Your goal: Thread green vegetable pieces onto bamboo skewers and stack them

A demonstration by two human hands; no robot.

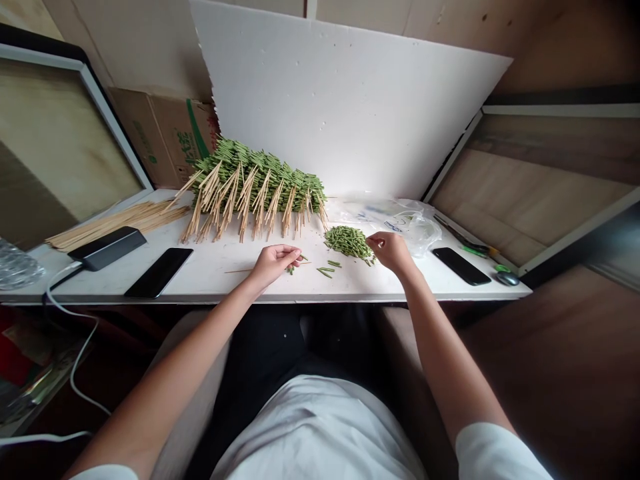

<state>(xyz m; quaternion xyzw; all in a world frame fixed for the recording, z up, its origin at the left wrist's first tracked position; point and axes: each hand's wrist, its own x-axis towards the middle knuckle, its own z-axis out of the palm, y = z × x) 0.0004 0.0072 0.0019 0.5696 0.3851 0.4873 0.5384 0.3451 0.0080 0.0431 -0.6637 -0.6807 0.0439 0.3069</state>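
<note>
My left hand (276, 263) is closed on a thin bamboo skewer (237, 271) that lies roughly level, with its tip out to the right. Short green bean pieces (291, 270) show by the fingertips on that skewer. My right hand (391, 249) is at the right edge of a heap of cut green bean pieces (347, 241), its thumb and fingers pinched together; what they hold, if anything, is too small to make out. A few loose bean pieces (325, 272) lie between the hands.
Behind are stacked skewers of green beans (265, 175), their bare ends forward. Plain skewers (117, 223) lie left, near a black box (107, 247) and phone (159, 272). Rightward are plastic bags (400, 217), another phone (461, 266) and a mouse (507, 277). A white board (345, 100) stands behind.
</note>
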